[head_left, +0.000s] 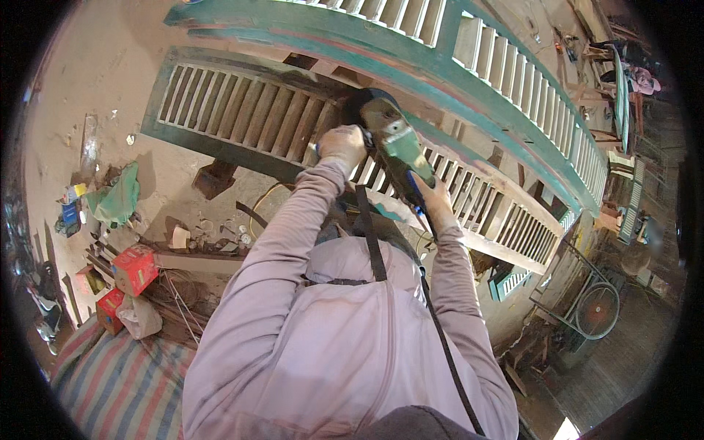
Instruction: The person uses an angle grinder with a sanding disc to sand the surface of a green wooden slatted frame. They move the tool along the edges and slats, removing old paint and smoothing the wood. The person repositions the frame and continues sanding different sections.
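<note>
A green power grinder [402, 147] with a round dark head is held over a louvered wooden shutter [220, 149]. My left hand [343, 147] is closed around the grip at the side of its head. Farther back, my right hand [438, 199] wraps around the rear of the grinder's body. The shutter runs across in front of me, its frame partly green on the left and bare, pale wood on the right. The grinder's head lies over the far rail, near the middle, and hides part of the slats. Whether the disc touches the wood, I cannot tell.
Beyond it, a larger green louvered shutter [506, 99] stretches across. At left lie a green cloth [117, 196] and red boxes [134, 269], with a striped sheet [121, 381] nearer me. A spoked wheel [595, 311] stands at right.
</note>
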`<state>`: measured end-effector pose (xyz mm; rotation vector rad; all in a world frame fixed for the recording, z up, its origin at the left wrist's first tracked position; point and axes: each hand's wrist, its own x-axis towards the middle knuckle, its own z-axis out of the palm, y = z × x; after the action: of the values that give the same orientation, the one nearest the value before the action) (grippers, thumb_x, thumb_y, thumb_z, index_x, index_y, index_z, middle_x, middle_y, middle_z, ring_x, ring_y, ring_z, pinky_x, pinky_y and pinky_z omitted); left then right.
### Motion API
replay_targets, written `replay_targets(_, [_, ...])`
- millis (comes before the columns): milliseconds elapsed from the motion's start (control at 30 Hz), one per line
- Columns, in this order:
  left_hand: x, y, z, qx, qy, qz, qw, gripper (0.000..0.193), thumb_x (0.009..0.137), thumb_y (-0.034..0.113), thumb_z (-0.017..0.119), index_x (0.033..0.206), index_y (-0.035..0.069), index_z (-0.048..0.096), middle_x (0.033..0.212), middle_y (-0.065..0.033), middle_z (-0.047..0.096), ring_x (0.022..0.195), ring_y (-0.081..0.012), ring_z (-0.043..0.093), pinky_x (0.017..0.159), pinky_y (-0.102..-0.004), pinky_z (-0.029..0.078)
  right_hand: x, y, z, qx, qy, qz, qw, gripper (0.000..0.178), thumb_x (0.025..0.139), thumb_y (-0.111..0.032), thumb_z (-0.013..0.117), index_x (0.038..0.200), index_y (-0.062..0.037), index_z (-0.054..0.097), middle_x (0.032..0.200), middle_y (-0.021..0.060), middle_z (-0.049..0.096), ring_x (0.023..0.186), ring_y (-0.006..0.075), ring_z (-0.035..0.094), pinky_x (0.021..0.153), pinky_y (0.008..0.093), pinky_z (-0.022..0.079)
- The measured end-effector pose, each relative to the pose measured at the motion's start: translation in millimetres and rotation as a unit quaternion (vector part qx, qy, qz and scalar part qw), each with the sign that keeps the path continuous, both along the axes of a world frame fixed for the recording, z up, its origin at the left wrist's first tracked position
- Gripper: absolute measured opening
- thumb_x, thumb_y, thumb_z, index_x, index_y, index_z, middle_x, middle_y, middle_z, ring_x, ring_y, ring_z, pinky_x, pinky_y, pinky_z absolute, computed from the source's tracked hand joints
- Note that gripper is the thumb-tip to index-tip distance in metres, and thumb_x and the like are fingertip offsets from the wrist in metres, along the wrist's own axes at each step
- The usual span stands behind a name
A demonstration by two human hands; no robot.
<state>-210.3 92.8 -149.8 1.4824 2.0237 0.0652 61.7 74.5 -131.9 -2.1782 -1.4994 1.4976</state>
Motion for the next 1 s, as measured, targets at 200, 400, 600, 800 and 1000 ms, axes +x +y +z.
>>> replay_targets(200, [-10.1, -0.7, 1.4, -0.069, -0.002, 0.024, 0.997, 0.032, 0.09, 0.021, 0.055, 0.11, 0.005, 0.075, 0.117, -0.0196, 0.073, 0.108, -0.036, 0.072, 0.091, -0.0447, 0.057, -29.2, 8.1, 38.4, 0.006, -0.001, 0.012, 1.0, 0.083, 0.081, -0.063, 0.076, 0.127, 0.0045, 0.063, 0.111, 0.0182, 0.072, 0.094, 0.0202, 0.07, 0.079, 0.0305, 0.053])
replay_targets(400, [37.5, 12.8, -2.4, 0.018, -0.063, -0.038, 0.997, 0.028, 0.087, 0.019, 0.057, 0.099, 0.005, 0.078, 0.104, -0.0217, 0.075, 0.099, -0.0355, 0.075, 0.085, -0.045, 0.059, 41.9, 0.4, 3.0, 0.017, -0.05, -0.024, 0.998, 0.081, 0.083, -0.062, 0.074, 0.128, 0.0051, 0.063, 0.101, 0.018, 0.073, 0.081, 0.0218, 0.071, 0.069, 0.0347, 0.055])
replay_targets(600, [81.2, 22.5, -13.8, 0.053, -0.077, -0.109, 0.99, 0.029, 0.089, 0.021, 0.056, 0.098, 0.005, 0.078, 0.103, -0.0207, 0.076, 0.097, -0.0348, 0.075, 0.08, -0.046, 0.06, 102.0, -23.5, -26.5, -0.028, 0.013, -0.089, 0.996, 0.064, 0.093, -0.047, 0.071, 0.138, -0.0048, 0.055, 0.084, 0.0083, 0.067, 0.058, 0.0153, 0.062, 0.045, 0.0319, 0.047])
replay_targets(800, [32.2, 11.4, -16.9, 0.012, -0.039, -0.068, 0.997, 0.032, 0.088, 0.021, 0.054, 0.105, 0.002, 0.074, 0.11, -0.0249, 0.073, 0.103, -0.0372, 0.072, 0.088, -0.0467, 0.057, 26.7, -3.9, 13.5, 0.014, -0.087, -0.014, 0.996, 0.083, 0.081, -0.065, 0.073, 0.131, 0.0005, 0.064, 0.108, 0.0195, 0.073, 0.099, 0.0257, 0.07, 0.087, 0.0366, 0.052])
replay_targets(1000, [-27.2, 20.5, -3.8, -0.074, 0.053, 0.022, 0.996, 0.032, 0.09, 0.027, 0.061, 0.109, 0.006, 0.075, 0.114, -0.0214, 0.073, 0.11, -0.0378, 0.07, 0.093, -0.046, 0.056, -35.3, 34.9, 25.5, -0.028, -0.038, 0.057, 0.997, 0.09, 0.078, -0.069, 0.074, 0.132, 0.0018, 0.062, 0.114, 0.0192, 0.071, 0.101, 0.0275, 0.07, 0.088, 0.0377, 0.053])
